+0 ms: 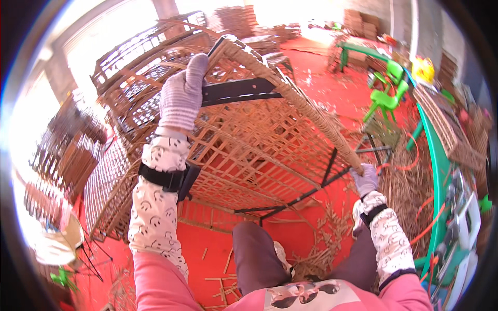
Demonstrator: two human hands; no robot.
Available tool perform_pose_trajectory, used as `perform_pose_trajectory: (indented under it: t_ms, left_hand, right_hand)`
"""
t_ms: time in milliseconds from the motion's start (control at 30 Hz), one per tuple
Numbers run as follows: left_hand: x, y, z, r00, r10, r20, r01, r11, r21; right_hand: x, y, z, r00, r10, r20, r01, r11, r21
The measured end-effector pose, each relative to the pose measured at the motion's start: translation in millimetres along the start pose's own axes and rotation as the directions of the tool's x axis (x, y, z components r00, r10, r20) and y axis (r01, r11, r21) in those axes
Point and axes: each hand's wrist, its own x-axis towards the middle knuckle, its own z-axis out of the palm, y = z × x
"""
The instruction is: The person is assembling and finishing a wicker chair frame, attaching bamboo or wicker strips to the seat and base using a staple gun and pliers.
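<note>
In front of me a large woven wicker furniture frame (244, 140) is tilted, its open lattice strung over black metal bars. A thick wrapped rim (306, 111) runs down its right side. My left hand (181, 98), in a pale striped knit glove, is closed on the frame's upper left edge beside a flat black metal plate (233, 92). Lower down, my right hand (366, 180), gloved alike, is closed around the bottom right end of that wrapped rim. The fingers of both hands are partly hidden.
More wicker frames (111, 192) stand close at the left, with stacked woven pieces (75, 166) beyond. Cut strips (225, 287) litter the red floor. At the right are a green-edged table (438, 197), a heap of long strands (407, 189) and a green chair (386, 98).
</note>
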Motion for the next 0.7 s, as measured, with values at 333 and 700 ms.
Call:
perform_pose_trajectory:
  t_ms: [333,700]
  left_hand:
    - [-94.3,85.6,93.4,0.842,0.472,0.263,-0.522,0.836,0.171]
    - [-161.3,6.5,135.0,0.736,0.601,0.311,-0.649,0.757,0.075]
  right_hand:
    - [-92.1,85.5,13.1,0.703,0.457,0.545,-0.381,0.889,-0.253]
    - [-153.1,139.6,-23.8,0.709,0.557,0.432,-0.579,0.810,-0.094]
